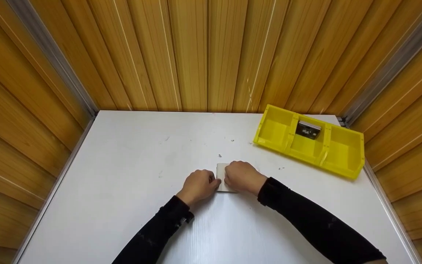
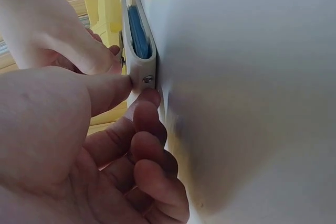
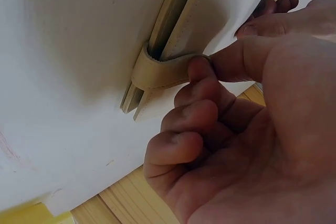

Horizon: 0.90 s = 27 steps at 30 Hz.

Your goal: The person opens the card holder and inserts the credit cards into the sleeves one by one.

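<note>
A small cream wallet [image 1: 222, 169] with stitched edges lies on the white table between both hands. In the left wrist view, blue inner sleeves [image 2: 137, 34] show inside its fold, with a metal snap [image 2: 148, 79] on the rounded end. My left hand [image 1: 200, 184] pinches that end between thumb and forefinger; its other fingers are curled. My right hand [image 1: 243, 176] comes in from the other side. As seen from the right wrist, its thumb and forefinger pinch the tip of the closing strap [image 3: 157, 73], which wraps around the wallet's edge.
At the back right of the table stands a yellow three-compartment tray [image 1: 300, 158]. Its middle section holds a black box [image 1: 308, 130] with white lettering. Wood-patterned panels [image 1: 189, 55] wall in the table [image 1: 137, 146] at the back and both sides.
</note>
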Available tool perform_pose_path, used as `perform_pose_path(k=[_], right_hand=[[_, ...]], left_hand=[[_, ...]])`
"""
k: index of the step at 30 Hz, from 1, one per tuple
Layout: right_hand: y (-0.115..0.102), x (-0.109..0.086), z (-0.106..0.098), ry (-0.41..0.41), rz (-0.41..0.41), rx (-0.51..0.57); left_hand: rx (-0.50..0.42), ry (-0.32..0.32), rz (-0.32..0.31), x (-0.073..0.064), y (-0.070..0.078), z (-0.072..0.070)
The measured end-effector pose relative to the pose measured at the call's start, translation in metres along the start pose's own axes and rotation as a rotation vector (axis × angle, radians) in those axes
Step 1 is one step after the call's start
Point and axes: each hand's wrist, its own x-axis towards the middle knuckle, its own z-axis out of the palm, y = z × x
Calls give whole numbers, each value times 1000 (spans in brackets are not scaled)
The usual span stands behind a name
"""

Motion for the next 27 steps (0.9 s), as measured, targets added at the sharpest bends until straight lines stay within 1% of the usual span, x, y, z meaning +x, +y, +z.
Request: perform_pose_path(k=[11, 20, 27], right_hand=[[-5, 1, 5, 7, -12, -60], [-6, 1, 6, 26, -18, -52], [-3, 0, 7, -5, 11, -7]], left_hand=[[-8, 5, 7, 0, -1, 2], [7, 6, 21, 0, 0, 3], [5, 12, 13, 0, 0, 3]])
